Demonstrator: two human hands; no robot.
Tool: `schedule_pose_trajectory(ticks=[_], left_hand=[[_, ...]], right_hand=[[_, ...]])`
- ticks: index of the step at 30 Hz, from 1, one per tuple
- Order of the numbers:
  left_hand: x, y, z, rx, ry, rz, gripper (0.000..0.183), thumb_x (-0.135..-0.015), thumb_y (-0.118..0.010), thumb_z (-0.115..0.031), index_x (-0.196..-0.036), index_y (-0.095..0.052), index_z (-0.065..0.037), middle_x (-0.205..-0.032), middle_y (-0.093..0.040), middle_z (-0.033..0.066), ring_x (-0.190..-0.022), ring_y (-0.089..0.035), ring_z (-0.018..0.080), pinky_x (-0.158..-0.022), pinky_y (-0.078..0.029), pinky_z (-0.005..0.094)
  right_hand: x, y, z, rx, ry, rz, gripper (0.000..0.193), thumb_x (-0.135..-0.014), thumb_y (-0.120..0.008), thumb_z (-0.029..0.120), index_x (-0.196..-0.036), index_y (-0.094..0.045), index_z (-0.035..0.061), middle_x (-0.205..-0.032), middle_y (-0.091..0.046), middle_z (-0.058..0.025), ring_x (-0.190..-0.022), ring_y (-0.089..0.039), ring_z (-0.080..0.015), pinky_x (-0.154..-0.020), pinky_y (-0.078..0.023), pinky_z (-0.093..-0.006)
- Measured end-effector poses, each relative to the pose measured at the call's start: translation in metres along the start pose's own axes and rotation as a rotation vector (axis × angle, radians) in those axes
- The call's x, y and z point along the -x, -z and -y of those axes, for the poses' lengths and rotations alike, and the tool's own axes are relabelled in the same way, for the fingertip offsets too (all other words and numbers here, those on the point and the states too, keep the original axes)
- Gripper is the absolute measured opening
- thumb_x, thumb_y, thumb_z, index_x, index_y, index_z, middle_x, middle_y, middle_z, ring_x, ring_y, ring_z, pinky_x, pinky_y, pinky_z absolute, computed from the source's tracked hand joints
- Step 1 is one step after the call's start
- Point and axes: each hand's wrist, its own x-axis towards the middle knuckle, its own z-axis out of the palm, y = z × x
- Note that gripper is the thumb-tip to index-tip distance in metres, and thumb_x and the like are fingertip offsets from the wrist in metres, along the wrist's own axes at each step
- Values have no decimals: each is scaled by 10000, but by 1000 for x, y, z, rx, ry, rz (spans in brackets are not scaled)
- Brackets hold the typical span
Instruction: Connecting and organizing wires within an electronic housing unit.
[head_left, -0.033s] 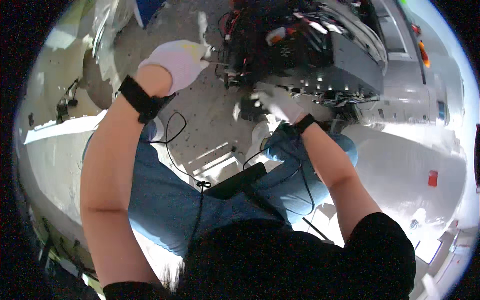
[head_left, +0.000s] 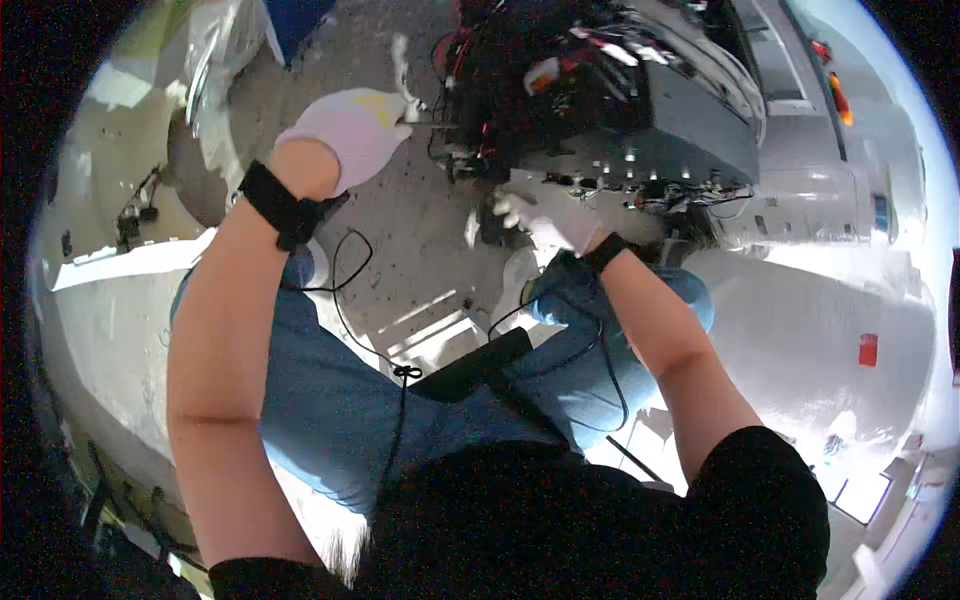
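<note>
My left hand (head_left: 358, 132), in a white knit glove, is closed around a tool whose handle is hidden in the palm. From its fingertips a thin metal shaft (head_left: 432, 125) points right and reaches the left side of a dark machine (head_left: 705, 128) with exposed wires. Below the machine's near edge is my right hand (head_left: 555, 222), also in a white glove. Its fingers curl beside a small dark block (head_left: 493, 226); whether they grip anything is too blurred to make out.
Cables and connectors (head_left: 690, 193) run along the machine's near edge. A looped black cord (head_left: 352, 262) hangs by my left knee, and a flat black case (head_left: 475, 365) lies between my thighs. Clear plastic sheeting (head_left: 215, 60) is at the far left. Grey floor (head_left: 410, 260) shows between my legs.
My right hand has shifted slightly down, toward me. The machine sits a little further left in the view. My left hand keeps nearly the same place and grip.
</note>
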Motion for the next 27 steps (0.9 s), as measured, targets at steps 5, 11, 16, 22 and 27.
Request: schedule_pose_trajectory(ticks=[5,11,16,22,27], left_hand=[[2,9,-37,98,108,-61,288,-906,-463,-297,-1027,-544,-49,-912,-622,192,-878,-581,386,-759,-456,459],[3,8,-69,186,98,42,292,-896,-466,-291,-1019,-555,-41,-987,-612,206,-953,-568,383,-818,-446,447],[13,2,-64,111,194,79,298,-877,-473,-291,-970,-605,-41,-986,-628,193,-937,-595,362,-798,-473,427],[9,0,-29,148,222,8,259,-842,-475,-235,-968,-620,-60,-963,-638,191,-895,-611,365,-772,-488,439],[9,11,-6,183,236,-47,265,-798,-482,-142,-982,-650,-50,-985,-648,191,-899,-633,339,-768,-505,409]], right_hand=[[72,16,54,154,346,-327,266,-881,-529,174,-1123,-617,105,-978,-654,-129,-840,-634,-248,-755,-495,-304],[104,127,78,344,717,-1235,231,-837,-594,144,-1058,-613,79,-1016,-606,-148,-957,-565,-330,-850,-452,-388],[64,161,56,761,416,-1135,292,-867,-551,333,-1021,-610,92,-978,-587,-157,-923,-539,-358,-807,-428,-450],[48,171,48,616,277,-1017,393,-870,-530,433,-980,-615,65,-956,-622,-178,-945,-556,-356,-830,-414,-451],[43,164,54,511,175,-1109,416,-877,-519,393,-1004,-608,6,-959,-616,-246,-928,-565,-415,-827,-424,-445]])
